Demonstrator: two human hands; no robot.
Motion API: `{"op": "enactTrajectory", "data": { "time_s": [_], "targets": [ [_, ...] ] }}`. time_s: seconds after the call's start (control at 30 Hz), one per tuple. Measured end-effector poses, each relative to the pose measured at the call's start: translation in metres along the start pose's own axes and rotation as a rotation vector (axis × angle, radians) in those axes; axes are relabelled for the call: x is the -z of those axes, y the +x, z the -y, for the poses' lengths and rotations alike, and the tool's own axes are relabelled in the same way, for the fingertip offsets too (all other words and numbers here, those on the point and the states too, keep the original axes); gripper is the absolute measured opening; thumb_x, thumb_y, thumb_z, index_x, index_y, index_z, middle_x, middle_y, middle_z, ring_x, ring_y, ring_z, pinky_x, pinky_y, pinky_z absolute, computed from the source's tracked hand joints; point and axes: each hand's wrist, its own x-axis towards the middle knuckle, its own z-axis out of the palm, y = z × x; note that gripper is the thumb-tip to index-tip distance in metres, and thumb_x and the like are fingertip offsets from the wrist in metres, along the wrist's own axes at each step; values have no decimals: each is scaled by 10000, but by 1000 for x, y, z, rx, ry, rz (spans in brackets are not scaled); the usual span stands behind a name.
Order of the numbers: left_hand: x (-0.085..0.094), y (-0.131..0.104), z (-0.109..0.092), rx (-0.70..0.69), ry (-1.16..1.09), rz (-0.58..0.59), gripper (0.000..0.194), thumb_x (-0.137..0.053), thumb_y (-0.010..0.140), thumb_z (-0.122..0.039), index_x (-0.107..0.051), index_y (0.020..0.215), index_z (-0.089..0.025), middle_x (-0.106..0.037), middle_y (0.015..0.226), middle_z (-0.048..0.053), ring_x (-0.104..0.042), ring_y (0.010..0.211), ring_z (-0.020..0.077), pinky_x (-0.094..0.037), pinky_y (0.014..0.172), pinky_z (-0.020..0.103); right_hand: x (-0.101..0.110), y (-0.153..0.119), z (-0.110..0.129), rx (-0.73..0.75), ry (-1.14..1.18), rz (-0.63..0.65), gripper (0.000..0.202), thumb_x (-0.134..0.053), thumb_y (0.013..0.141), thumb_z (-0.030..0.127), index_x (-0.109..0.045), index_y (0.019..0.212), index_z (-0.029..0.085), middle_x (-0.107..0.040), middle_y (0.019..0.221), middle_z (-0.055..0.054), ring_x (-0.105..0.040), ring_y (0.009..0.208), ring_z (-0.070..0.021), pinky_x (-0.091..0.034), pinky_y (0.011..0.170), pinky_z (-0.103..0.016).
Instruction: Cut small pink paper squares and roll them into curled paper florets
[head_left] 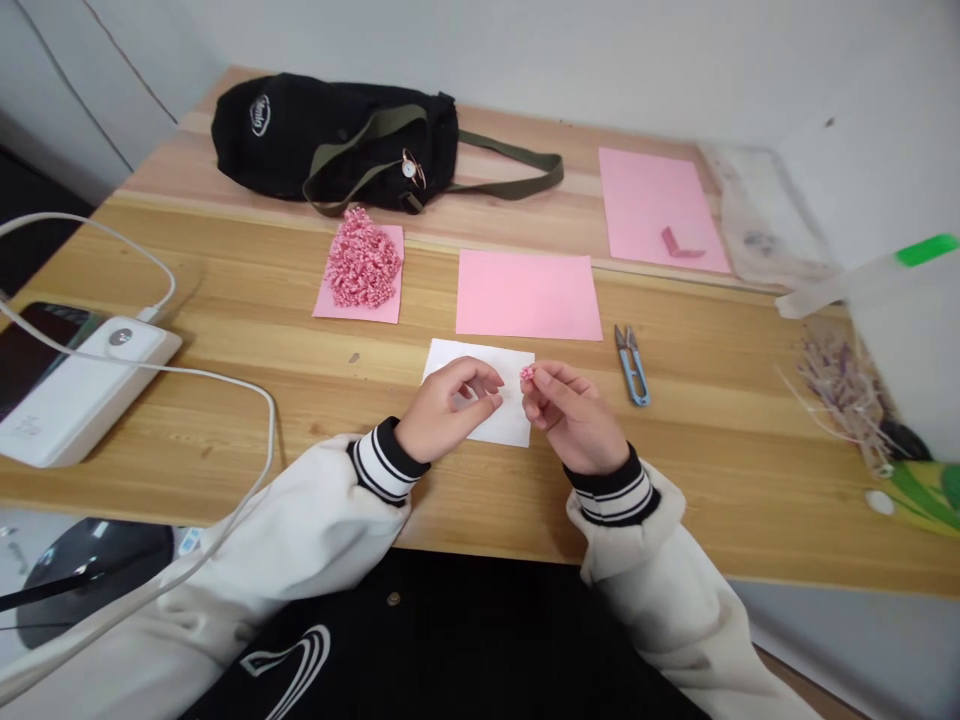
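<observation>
My right hand (581, 412) pinches a small cluster of pink beads (527, 373) between thumb and fingertips. Across from it, my left hand (448, 402) hovers over a white paper square (499, 430), thumb and fingers curved apart with nothing visible between them. The two hands do not touch. A heap of similar pink beaded pieces (362, 262) lies on a small pink paper (386, 308) beyond my left hand. Past the white paper is a larger pink sheet (528, 296). Blue-handled thread snips (632, 372) lie to the right of my right hand.
A black bag (330, 140) with a watch (409, 169) on it lies at the back. Another pink sheet (652, 205) carries a folded pink strip (681, 246). At left, a power bank (90, 390) trails a white cable (247, 384). Dried stems (844, 390) lie at right.
</observation>
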Motion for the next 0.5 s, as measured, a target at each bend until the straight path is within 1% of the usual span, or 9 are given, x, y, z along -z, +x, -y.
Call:
{"op": "enactTrajectory", "data": {
  "time_s": [0.07, 0.2, 0.3, 0.37, 0.4, 0.47, 0.5],
  "targets": [
    [-1, 0, 2, -60, 104, 6, 75, -543, 739, -192, -548, 805, -159, -571, 794, 27, -534, 724, 133, -426, 666, 279, 1, 1, 1, 7, 10, 6, 149, -711, 625, 296, -642, 680, 176, -608, 615, 34, -494, 434, -29, -291, 371, -153],
    [-3, 0, 6, -245, 403, 26, 106, -517, 741, -208, -554, 823, -153, -545, 813, 53, -509, 800, 178, -424, 742, 335, 2, 3, 1, 26, 11, 26, 170, -733, 595, 288, -649, 678, 167, -614, 613, 28, -497, 430, -32, -296, 371, -155],
    [-10, -2, 4, -342, 654, 109, 177, -515, 734, -242, -571, 875, -150, -552, 898, 84, -494, 848, 216, -413, 743, 372, 4, 7, 2, 40, 5, 30, 196, -753, 565, 280, -646, 672, 155, -611, 607, 30, -499, 428, -31, -296, 361, -151],
    [-20, -10, -2, -386, 791, 180, 191, -501, 746, -248, -578, 886, -144, -561, 923, 96, -497, 857, 229, -409, 721, 379, 6, 9, 6, 31, 18, 33, 206, -758, 558, 277, -642, 671, 149, -597, 600, 42, -489, 425, -19, -298, 357, -139],
    [-27, -17, -6, -422, 853, 221, 174, -480, 763, -244, -583, 858, -141, -568, 908, 99, -501, 841, 229, -406, 706, 381, 7, 11, 8, 15, 28, 40, 210, -760, 557, 276, -640, 672, 149, -590, 596, 49, -483, 424, -13, -301, 357, -132],
    [-45, -34, -14, -537, 951, 334, 186, -429, 803, -240, -584, 778, -141, -576, 819, 94, -512, 789, 223, -404, 674, 381, 8, 14, 14, -25, 33, 69, 219, -765, 552, 272, -637, 680, 148, -586, 592, 57, -481, 425, -7, -305, 358, -121],
    [-56, -43, -17, -599, 968, 385, 194, -421, 810, -235, -586, 770, -141, -584, 806, 95, -521, 783, 221, -406, 680, 382, 8, 16, 17, -41, 25, 89, 223, -767, 550, 269, -636, 682, 146, -591, 595, 55, -482, 427, -7, -305, 358, -119]
  ]
}}
